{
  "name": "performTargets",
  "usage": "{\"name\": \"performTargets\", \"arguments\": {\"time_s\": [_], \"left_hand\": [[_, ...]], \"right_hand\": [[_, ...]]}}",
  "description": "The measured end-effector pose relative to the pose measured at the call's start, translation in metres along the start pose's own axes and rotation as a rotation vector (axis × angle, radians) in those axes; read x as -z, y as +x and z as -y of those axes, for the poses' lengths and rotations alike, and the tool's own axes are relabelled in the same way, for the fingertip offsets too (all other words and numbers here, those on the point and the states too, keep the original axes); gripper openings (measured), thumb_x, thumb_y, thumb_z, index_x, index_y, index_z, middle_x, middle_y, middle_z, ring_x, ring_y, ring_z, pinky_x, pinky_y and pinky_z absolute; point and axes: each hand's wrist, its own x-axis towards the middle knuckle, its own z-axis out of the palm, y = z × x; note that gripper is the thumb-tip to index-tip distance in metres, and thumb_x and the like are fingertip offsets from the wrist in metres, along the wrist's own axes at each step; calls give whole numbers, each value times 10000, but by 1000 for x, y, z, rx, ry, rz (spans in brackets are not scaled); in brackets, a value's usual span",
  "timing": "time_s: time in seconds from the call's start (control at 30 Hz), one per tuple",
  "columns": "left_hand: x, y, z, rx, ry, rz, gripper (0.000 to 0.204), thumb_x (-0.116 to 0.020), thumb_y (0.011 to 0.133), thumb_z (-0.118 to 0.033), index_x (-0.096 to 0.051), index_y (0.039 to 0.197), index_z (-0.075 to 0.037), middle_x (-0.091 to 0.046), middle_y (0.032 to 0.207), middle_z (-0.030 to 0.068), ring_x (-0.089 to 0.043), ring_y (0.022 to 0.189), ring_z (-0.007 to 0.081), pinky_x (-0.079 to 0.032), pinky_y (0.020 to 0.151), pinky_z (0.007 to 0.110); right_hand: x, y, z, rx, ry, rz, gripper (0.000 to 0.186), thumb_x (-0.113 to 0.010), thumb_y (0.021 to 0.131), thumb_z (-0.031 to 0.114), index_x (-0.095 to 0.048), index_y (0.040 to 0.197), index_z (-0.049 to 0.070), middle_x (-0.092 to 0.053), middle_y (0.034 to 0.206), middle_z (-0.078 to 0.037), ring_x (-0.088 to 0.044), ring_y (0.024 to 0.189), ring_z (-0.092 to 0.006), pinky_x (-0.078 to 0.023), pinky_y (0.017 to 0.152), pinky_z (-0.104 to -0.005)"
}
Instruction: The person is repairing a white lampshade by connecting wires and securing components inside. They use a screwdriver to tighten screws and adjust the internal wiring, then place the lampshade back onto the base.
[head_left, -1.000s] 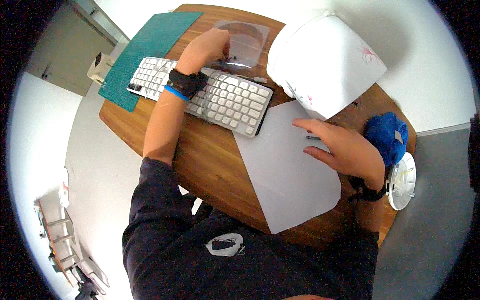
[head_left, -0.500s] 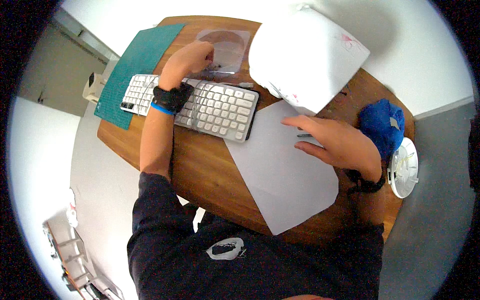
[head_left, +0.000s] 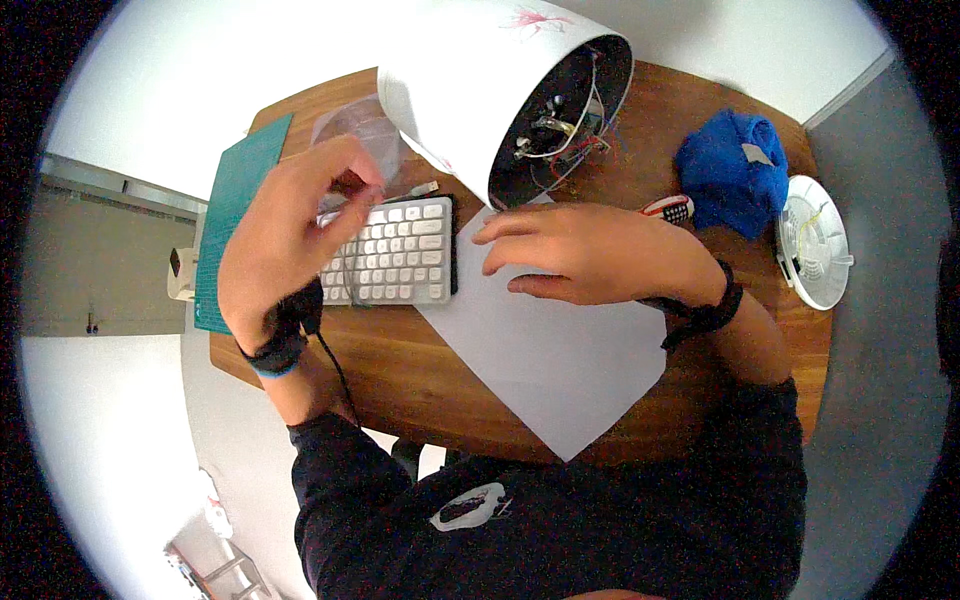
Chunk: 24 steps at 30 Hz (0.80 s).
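Note:
My left hand (head_left: 285, 230) is raised over the left part of the white keyboard (head_left: 405, 250), thumb and fingertips pinched together. Whatever sits between them, if anything, is too small to make out. Above the white sheet of paper (head_left: 550, 370) hovers my right hand (head_left: 600, 252), fingers stretched forward and apart, holding nothing. Its fingertips are just below the rim of a large white cylindrical housing (head_left: 470, 90) lying on its side. The housing's open end faces right, showing coloured wires and small electronic parts (head_left: 560, 130) in a dark interior.
A clear plastic bag (head_left: 365, 130) lies behind my left hand, with a green cutting mat (head_left: 245, 190) at the far left. A USB plug (head_left: 425, 188) rests behind the keyboard. On the right are a blue cloth (head_left: 735, 170) and a round white cover (head_left: 815, 240).
My left hand has come back from the plastic bag toward me, pinched. The housing has turned, so its open end now shows. My right hand has shifted left, nearer its rim.

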Motion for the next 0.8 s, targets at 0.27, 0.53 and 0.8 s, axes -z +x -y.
{"name": "performTargets", "arguments": {"time_s": [0.27, 0.53, 0.8], "left_hand": [[-46, 7, -64, -143, -66, 83, 249, -800, 896, 23, -649, 1088, -27, -688, 991, 138, -740, 890, 343, -585, 756, 417], [-69, 12, -71, -88, -15, -29, 232, -798, 897, 43, -631, 1038, -36, -703, 979, 135, -747, 864, 341, -582, 743, 408], [-87, 13, -73, -6, -21, -55, 259, -829, 879, 27, -665, 1074, -17, -766, 1099, 135, -779, 1033, 327, -613, 897, 399]], "right_hand": [[19, -5, 27, -372, 503, -44, 262, -755, 1072, 215, -675, 1237, 28, -800, 1080, -105, -779, 1021, -204, -618, 903, -378], [13, -8, 13, -363, 678, -223, 283, -747, 1083, 270, -717, 1103, -11, -817, 950, -106, -796, 907, -191, -628, 813, -342], [22, -22, -2, -387, 796, -227, 241, -720, 1106, 238, -697, 1047, 6, -807, 953, -91, -781, 871, -163, -643, 792, -327]]}}
